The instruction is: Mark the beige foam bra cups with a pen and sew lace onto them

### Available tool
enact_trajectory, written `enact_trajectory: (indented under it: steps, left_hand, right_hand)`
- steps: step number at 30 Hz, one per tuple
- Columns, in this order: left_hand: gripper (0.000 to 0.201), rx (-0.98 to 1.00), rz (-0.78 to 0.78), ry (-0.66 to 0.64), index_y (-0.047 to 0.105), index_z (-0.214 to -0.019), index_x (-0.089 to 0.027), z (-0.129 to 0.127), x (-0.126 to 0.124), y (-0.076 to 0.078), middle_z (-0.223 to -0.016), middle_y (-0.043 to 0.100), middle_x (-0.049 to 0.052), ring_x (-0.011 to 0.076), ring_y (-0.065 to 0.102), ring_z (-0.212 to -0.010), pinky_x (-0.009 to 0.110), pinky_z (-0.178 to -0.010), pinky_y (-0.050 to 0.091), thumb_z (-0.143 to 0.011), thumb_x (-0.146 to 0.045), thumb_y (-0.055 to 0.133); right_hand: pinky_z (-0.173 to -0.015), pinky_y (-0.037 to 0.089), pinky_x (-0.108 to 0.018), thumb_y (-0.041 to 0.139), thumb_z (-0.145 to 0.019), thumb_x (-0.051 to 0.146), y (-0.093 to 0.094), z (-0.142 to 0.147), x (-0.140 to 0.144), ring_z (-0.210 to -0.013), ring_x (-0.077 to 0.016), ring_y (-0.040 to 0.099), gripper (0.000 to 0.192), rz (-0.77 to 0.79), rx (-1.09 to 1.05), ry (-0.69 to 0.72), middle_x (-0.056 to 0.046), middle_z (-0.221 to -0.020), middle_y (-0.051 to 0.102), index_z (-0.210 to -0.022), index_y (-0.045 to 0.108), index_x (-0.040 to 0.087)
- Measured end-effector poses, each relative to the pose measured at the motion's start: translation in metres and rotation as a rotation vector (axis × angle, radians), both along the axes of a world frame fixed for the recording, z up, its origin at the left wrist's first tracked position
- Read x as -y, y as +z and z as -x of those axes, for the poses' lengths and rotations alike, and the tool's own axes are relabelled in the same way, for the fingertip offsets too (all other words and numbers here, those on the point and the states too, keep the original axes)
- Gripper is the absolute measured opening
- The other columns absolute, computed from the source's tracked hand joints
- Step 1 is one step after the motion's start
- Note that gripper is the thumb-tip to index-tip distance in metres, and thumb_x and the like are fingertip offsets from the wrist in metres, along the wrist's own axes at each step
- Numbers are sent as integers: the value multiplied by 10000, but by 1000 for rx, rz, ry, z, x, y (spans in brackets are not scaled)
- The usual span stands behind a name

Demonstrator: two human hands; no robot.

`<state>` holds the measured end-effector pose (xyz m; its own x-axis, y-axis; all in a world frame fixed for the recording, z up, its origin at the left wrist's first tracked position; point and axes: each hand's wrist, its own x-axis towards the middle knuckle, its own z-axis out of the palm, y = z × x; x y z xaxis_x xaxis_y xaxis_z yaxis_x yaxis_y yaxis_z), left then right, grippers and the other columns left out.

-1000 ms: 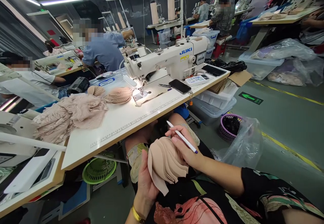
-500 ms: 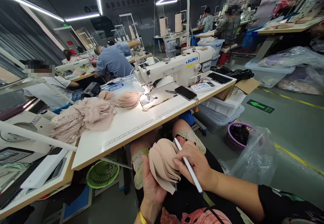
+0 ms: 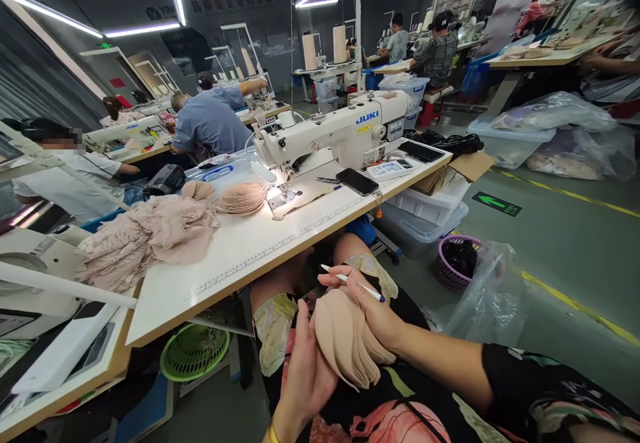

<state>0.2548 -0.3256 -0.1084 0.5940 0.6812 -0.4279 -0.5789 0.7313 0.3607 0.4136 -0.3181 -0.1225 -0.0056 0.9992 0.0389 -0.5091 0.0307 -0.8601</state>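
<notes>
A stack of beige foam cups (image 3: 347, 339) is held in the lap, near centre, below the near edge of the sewing table (image 3: 240, 249). The stack is supported from the left by the left hand (image 3: 305, 369), palm against the cups, fingers wrapped under; a gold bangle (image 3: 273, 433) is seen at that wrist. The right hand (image 3: 373, 309) is laid over the top right of the stack, fingers pressed on the upper cup. A white pen (image 3: 353, 283) is pinched in the same right hand, lying nearly level, dark tip to the right. Both hands are closed on the stack, close together, one either side.

On the table, far of the lap: a white JUKI sewing machine (image 3: 340, 129), lit at the needle. Just left of the needle, a second pile of beige cups (image 3: 243, 197). Further left, a heap of pink lace fabric (image 3: 145, 236). Right of the needle, a black phone (image 3: 357, 181) lies flat.

Under the table at near left, a green basket (image 3: 195, 349). On the floor at right, a purple basket (image 3: 456, 259) beside a clear plastic bag (image 3: 483, 296). Clear bins (image 3: 425, 213) are stacked under the table's right end.

Other people are seated at machines far left and far centre.
</notes>
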Motion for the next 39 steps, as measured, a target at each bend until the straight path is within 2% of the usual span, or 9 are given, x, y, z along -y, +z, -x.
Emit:
enact_trajectory:
  steps: [5,8,11,15,20,24,28,32,39]
  left_hand:
    - [299,12,-48,0,780,-1253,-244,20,-1,-8,-1316,763,71,325,594,-1391,470,-1271,348,-1039,-311,583]
    - [358,-98,15,120,728,-1338,-244,16,-1,-12,-1357,742,70,312,605,-1379,451,-1253,386,-1058,-385,556]
    - [494,-160,50,151,666,-1416,-189,3,-2,-9,-1385,719,125,336,602,-1378,459,-1233,418,-1042,-494,563]
    - [583,-24,-63,118,639,-1456,-257,4,-6,-1,-1431,693,95,339,549,-1433,484,-1266,364,-1035,-627,478]
    - [404,170,-153,-104,791,-1244,-223,27,-7,-12,-1332,754,78,318,542,-1440,467,-1303,279,-1093,-310,427]
    - [416,56,-79,24,659,-1437,-242,24,-4,-24,-1366,736,81,304,584,-1403,447,-1284,333,-1085,-370,479]
    - [446,-143,9,185,643,-1434,-186,6,-3,-17,-1341,745,120,326,624,-1356,453,-1234,421,-1044,-395,594]
    - [362,-178,-82,209,719,-1298,-190,-4,-1,1,-1340,744,97,356,603,-1372,461,-1207,451,-1007,-396,662]
    - [383,-302,-216,313,758,-1098,-182,-5,5,-5,-1262,766,103,333,619,-1356,444,-1223,423,-853,-462,847]
  right_hand:
    - [-952,517,-389,694,-933,620,-1,4,-4,-1061,-231,680,410,72,-229,-28,-66,-1173,778,-1149,670,272]
    - [-877,532,-376,686,-945,597,4,5,-5,-916,-210,682,375,32,-214,-59,-54,-1128,781,-1134,676,273]
    - [-869,541,-381,668,-964,576,9,10,-5,-936,-221,683,345,-2,-127,-97,-53,-1106,777,-1137,666,278]
    - [-906,551,-410,673,-967,543,9,11,-6,-984,-238,696,310,-61,-104,-107,-45,-1075,769,-1130,649,280]
    - [-1009,486,-419,639,-996,505,0,7,-11,-1090,-240,656,268,-33,-55,-188,-46,-1062,779,-1127,655,272]
    - [-1006,491,-444,594,-1014,517,2,6,-9,-1102,-261,668,282,-74,-8,-145,-55,-1088,769,-1158,627,276]
    - [-997,497,-459,596,-1029,447,12,1,-2,-1114,-262,664,269,-286,267,32,-69,-1170,732,-1244,591,285]
    - [-1027,433,-506,719,-946,381,20,-5,1,-1090,-284,612,370,-555,731,-20,-81,-1153,703,-1271,583,265]
    - [-948,461,-496,653,-925,231,38,1,8,-1052,-293,559,313,-580,884,45,-74,-1104,691,-1233,608,267]
